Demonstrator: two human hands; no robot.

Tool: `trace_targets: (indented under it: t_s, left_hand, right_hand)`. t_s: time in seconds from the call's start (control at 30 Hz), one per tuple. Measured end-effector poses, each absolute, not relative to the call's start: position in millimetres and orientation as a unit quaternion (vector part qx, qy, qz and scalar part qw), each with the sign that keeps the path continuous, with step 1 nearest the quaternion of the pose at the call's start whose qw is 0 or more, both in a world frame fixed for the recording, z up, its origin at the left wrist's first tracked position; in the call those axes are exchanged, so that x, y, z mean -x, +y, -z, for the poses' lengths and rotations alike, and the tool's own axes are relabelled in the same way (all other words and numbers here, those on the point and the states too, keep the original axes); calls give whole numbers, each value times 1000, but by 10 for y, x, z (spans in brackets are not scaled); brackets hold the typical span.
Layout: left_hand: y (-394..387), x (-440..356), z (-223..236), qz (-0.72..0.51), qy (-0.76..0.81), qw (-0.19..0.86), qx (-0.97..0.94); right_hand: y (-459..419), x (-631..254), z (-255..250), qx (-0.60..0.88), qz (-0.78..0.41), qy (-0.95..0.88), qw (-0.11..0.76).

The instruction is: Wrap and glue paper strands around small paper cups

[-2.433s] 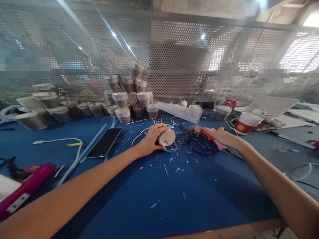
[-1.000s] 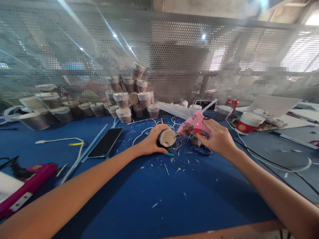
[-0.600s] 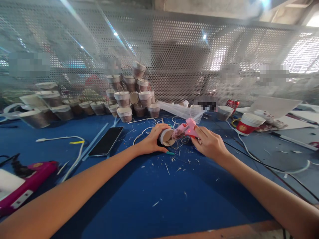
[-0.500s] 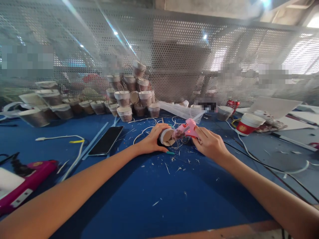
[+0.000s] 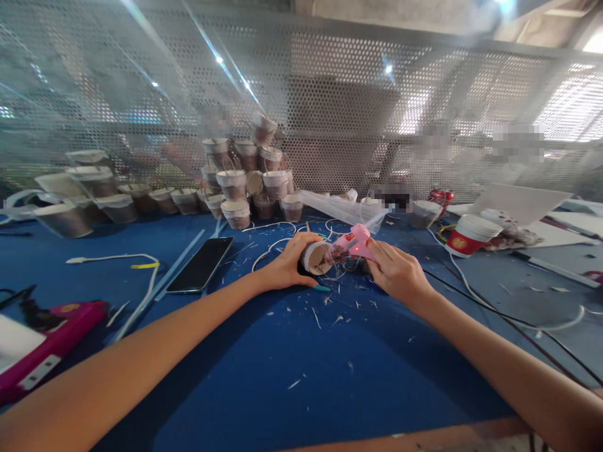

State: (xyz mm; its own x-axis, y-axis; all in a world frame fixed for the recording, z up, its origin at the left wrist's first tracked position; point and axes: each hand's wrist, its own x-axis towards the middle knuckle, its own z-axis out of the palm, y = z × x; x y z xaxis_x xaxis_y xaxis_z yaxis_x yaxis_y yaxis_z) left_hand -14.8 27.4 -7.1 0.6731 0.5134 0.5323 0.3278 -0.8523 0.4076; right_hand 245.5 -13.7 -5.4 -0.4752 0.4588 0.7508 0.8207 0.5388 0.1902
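Glue gun at the cup's mouth

The left hand [image 5: 293, 262] grasps a small cup [image 5: 317, 258] lying tipped on the blue table [image 5: 264, 376], its open end facing the viewer. The right hand [image 5: 398, 270] grips a pink glue gun [image 5: 358, 242], its nozzle pointing left into the cup. A phone [image 5: 201, 265] lies to the left; stacked cups [image 5: 232, 185] stand on the far side.

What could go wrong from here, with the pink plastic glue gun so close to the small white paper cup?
The tip of the pink plastic glue gun is at the small white paper cup, close to the fingers of the left hand; a slip of the right hand might burn them. Behind, the tilted top cup of the brown-and-white stack could fall if bumped.
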Motion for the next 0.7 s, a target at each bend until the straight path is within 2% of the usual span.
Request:
trace_targets:
  t_s: [0.5, 0.7]
  left_hand:
    - [271, 148, 77, -333, 228, 141, -904]
    - [280, 154, 86, -328, 229, 143, -905]
  right_hand:
    - [-203, -2356, 18, 449, 369, -750, 315]
    - [-196, -2364, 15, 462, 352, -749, 319]
